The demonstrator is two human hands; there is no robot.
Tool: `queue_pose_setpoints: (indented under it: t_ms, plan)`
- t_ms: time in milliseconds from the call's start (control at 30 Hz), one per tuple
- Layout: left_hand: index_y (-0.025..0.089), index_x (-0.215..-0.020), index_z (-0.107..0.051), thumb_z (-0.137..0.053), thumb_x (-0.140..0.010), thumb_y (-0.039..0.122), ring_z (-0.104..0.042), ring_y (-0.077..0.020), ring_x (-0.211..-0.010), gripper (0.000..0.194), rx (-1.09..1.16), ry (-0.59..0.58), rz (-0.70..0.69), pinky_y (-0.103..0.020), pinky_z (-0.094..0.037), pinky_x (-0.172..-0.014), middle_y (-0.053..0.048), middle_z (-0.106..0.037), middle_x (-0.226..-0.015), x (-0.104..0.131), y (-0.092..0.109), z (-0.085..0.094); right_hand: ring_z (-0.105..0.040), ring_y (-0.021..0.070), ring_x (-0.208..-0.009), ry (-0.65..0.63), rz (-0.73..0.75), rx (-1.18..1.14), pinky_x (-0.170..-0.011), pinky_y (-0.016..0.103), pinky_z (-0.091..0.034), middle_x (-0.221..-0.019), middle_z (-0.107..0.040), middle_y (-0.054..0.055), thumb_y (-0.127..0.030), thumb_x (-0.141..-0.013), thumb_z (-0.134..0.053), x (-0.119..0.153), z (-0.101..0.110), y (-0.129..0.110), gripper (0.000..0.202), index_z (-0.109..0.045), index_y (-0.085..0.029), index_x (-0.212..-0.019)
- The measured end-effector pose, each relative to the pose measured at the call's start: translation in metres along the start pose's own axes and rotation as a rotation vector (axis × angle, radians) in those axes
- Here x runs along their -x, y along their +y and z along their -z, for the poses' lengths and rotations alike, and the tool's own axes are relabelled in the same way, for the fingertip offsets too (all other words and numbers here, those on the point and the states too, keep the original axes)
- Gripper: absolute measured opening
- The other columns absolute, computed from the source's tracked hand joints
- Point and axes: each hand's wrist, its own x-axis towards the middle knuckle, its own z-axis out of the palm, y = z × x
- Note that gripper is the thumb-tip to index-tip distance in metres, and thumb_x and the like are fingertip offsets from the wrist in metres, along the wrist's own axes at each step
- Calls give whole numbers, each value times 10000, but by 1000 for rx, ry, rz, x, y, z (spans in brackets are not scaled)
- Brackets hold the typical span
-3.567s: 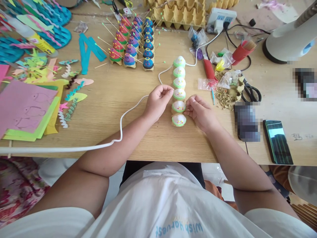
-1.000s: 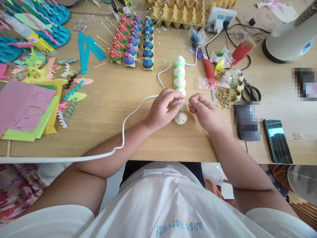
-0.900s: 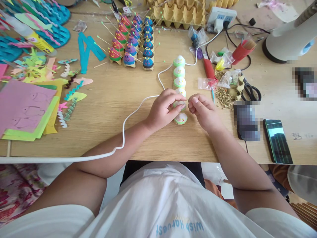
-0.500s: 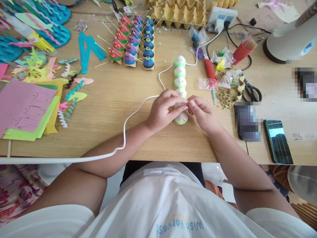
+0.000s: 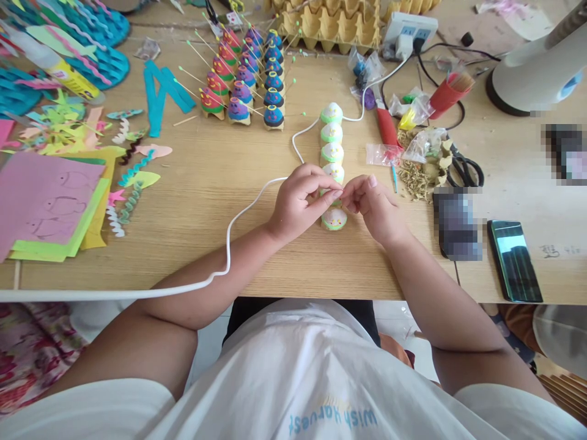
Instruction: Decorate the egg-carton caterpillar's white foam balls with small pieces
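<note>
A row of white domes with green rims [image 5: 332, 151] runs away from me along the wooden table [image 5: 220, 244]. Over the near part of this row, my left hand [image 5: 305, 198] has its thumb and index finger pinched together; whatever lies between them is too small to make out. My right hand [image 5: 373, 208] meets those fingertips from the other side, with its fingers curled and its thumb raised. Any small item at its fingertips cannot be made out. Between the two hands, part of the row is covered, and the nearest dome [image 5: 334, 219] shows below them.
Painted cones with pins [image 5: 239, 110] stand behind to the left. Paper sheets [image 5: 55, 195] and a glue bottle [image 5: 73, 79] lie left. A white cable [image 5: 229, 238] crosses my left forearm. To the right are a red cup [image 5: 447, 98], plastic bags and a phone [image 5: 515, 261].
My right thumb has lifted away from the fingertips and points upward. Both hands have shifted slightly left, still meeting over the row.
</note>
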Motion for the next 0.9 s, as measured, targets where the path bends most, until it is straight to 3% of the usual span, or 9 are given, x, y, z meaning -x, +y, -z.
queue_pose_setpoints:
  t_ms: [100,233,333,500,667,800,900]
  plan:
    - [264,-972,-807,-747,-988,460,-527,-157,-747,206,5,17,-26,-331,-499,-745,-50,-662,-960,0,-1,-1,-527,151,-658,-12,2,-14,-618,323,-463,-749,-654,27,-873,-930,-530,-1,0,-1,668,-745,-251,-812]
    - [263,-955,-798,-749,-984,484,-515,-156,-739,228,-41,35,-29,-322,-489,-720,-44,-663,-943,0,-2,-1,-464,106,-613,-14,13,-35,-578,293,-399,-728,-664,3,-748,-867,-764,-1,1,-3,536,-756,-227,-739]
    - [262,-962,-797,-732,-1006,453,-509,-141,-715,207,-51,63,-81,-309,-474,-702,-32,-659,-919,-1,-3,-1,-438,85,-596,31,-10,-41,-566,279,-369,-706,-661,-10,-675,-821,-848,0,1,-4,487,-754,-216,-690]
    - [246,-967,-786,-730,-1021,398,-504,-115,-689,171,-49,129,-221,-275,-451,-659,-10,-648,-873,-2,-10,-3,-433,83,-569,132,-5,-24,-533,259,-336,-586,-550,-53,-650,-723,-926,-2,1,-4,455,-795,-218,-778]
    - [240,-992,-781,-729,-1026,374,-496,-100,-665,148,-23,124,-260,-263,-442,-635,-5,-652,-881,-3,-14,-4,-331,76,-472,329,25,-102,-450,268,-239,-522,-394,-64,-753,-877,-743,-11,10,-1,605,-568,-230,-631]
    - [243,-988,-791,-734,-1020,395,-503,-106,-669,165,-29,108,-232,-268,-443,-631,-10,-657,-874,-3,-14,-4,-343,87,-478,434,67,-56,-466,265,-245,-564,-366,-86,-687,-919,-745,-14,18,2,443,-622,-269,-836]
    - [239,-978,-793,-740,-1015,404,-506,-107,-670,178,-32,106,-227,-267,-442,-630,-12,-656,-868,-3,-14,-5,-384,93,-502,409,74,-33,-482,271,-279,-569,-411,-60,-759,-954,-638,-12,16,1,523,-640,-259,-803]
